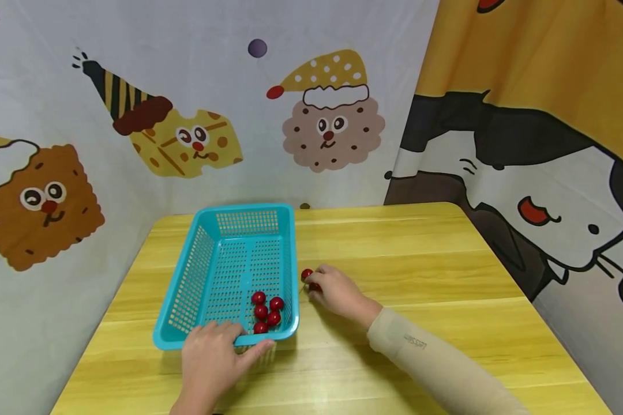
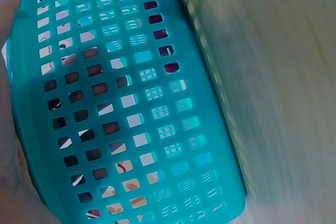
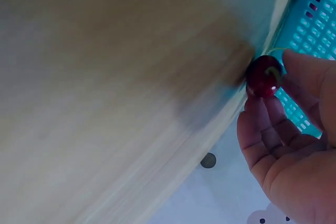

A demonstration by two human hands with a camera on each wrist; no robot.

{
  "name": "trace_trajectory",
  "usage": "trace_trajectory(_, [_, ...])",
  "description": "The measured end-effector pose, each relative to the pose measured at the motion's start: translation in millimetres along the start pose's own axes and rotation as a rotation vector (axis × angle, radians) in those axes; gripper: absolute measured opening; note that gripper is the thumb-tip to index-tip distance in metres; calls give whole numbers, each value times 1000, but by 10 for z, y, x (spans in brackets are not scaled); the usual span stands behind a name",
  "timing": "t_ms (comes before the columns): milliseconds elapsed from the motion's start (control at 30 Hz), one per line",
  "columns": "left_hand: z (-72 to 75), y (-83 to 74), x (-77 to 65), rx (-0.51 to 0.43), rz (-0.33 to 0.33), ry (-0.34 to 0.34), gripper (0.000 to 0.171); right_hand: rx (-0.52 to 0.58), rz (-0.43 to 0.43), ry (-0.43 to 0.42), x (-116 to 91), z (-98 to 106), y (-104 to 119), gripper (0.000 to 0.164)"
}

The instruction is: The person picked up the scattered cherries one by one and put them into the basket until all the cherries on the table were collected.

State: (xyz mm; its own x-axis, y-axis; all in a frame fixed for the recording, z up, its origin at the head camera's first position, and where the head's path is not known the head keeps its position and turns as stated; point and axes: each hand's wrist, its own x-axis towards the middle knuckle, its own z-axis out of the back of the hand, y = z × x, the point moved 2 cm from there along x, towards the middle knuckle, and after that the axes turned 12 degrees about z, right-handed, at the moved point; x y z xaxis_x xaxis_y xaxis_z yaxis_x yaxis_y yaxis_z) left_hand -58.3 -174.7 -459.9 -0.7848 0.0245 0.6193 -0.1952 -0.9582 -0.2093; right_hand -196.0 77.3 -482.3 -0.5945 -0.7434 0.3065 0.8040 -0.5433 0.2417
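A turquoise plastic basket [image 1: 228,210] with perforated walls stands on the left half of the table. My left hand [image 1: 213,357] grips its near rim, fingers over the edge and thumb outside. Several red cherries [image 1: 261,312] lie inside, in the near right corner. Just right of the basket, my right hand [image 1: 337,293] pinches a dark red cherry [image 3: 264,77] between thumb and fingertips; a thin green stem shows on it in the right wrist view. Another cherry [image 1: 306,275] shows at those fingertips in the head view. The left wrist view shows the basket's wall [image 2: 142,129] up close.
The wooden table [image 1: 384,242] has a yellow grain and extends to the right of the basket. Behind it hangs a white cloth [image 1: 197,52] printed with cartoon biscuits and cheese. A yellow curtain [image 1: 524,57] with a large cartoon animal hangs at the right.
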Motion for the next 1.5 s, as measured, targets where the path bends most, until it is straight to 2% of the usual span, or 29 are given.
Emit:
trace_trajectory(233, [-8,-10,19,3,5,10,60,0,18,64,-112,51,-17,18])
trace_trajectory(367, [1,-6,25,14,12,27,60,-7,16,104,-141,163,-61,17])
trace_trajectory(433, [6,2,30,19,13,33,61,-8,-24,71,-80,314,-69,21])
trace_trajectory(533, [21,30,40,25,12,32,61,43,-77,-50,150,607,16,27])
trace_trajectory(567, [30,43,44,29,13,32,62,65,-68,-90,257,687,80,29])
trace_trajectory(633, [48,67,46,35,22,27,62,101,7,-130,465,769,250,31])
trace_trajectory(700, [58,77,38,35,29,17,61,88,126,-107,636,731,443,32])
trace_trajectory(800, [53,67,29,18,28,-3,61,22,250,-8,806,533,676,33])
trace_trajectory(867, [40,50,28,7,22,-7,61,-10,249,60,864,372,750,34])
trace_trajectory(967, [26,32,28,1,14,6,62,-66,192,146,893,186,793,35])
trace_trajectory(1033, [24,29,18,1,16,12,62,-99,176,173,889,105,797,35])
trace_trajectory(1133, [26,33,-2,0,24,9,63,-129,205,172,868,46,799,37])
trace_trajectory(1200, [28,33,-9,-4,25,10,63,-74,222,123,853,34,767,38])
trace_trajectory(1267, [19,28,-6,-2,23,16,63,3,206,20,827,46,682,37])
trace_trajectory(1333, [1,18,7,-6,20,28,64,83,146,-136,797,82,534,35])
trace_trajectory(1400, [-20,12,24,-5,25,40,65,143,51,-298,763,125,344,31])
trace_trajectory(1433, [-29,13,33,-2,30,45,65,151,1,-354,745,135,246,29])
trace_trajectory(1500, [-43,16,50,-8,40,49,64,141,-95,-385,712,138,70,27])
